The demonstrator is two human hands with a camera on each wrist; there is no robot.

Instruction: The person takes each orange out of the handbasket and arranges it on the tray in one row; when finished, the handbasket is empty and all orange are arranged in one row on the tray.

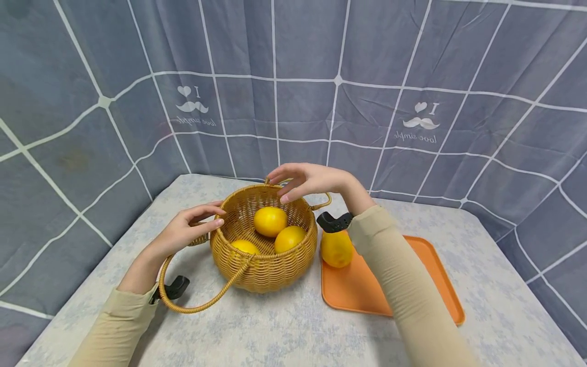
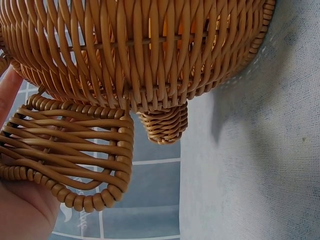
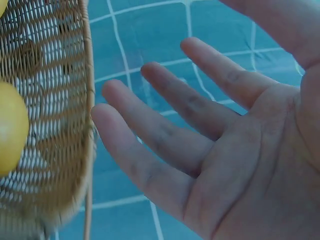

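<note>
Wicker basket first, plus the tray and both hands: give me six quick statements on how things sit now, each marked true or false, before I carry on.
1. Three yellow fruits show inside the wicker basket. True.
2. The right hand is gripping a fruit. False: it holds nothing.
3. The left hand is at the basket's left side. True.
4. The orange tray lies to the left of the basket. False: it lies to the right.
5. Another yellow fruit is outside the basket, at the tray. True.
6. The basket is tipped over on its side. False: it stands upright.
</note>
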